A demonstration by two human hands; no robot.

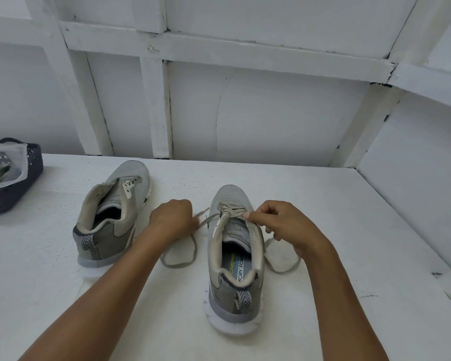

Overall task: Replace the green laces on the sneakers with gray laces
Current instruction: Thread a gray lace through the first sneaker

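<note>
**A:** So you've got just the one wide-angle cam, on your head, tipped forward and down. Your left forearm (110, 290) and right forearm (336, 295) come in from the bottom edge.

**B:** Yep, and you're in close. The near sneaker (235, 256) sits mid-frame, heel toward you. The white table (349, 230) fills the lower half, and the panelled wall (271, 113) straight ahead bows at the edges.

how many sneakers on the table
2. The left sneaker stands left of the left hand; the right sneaker, between it and the right hand, has a gray lace. The basket may hide more.
</note>
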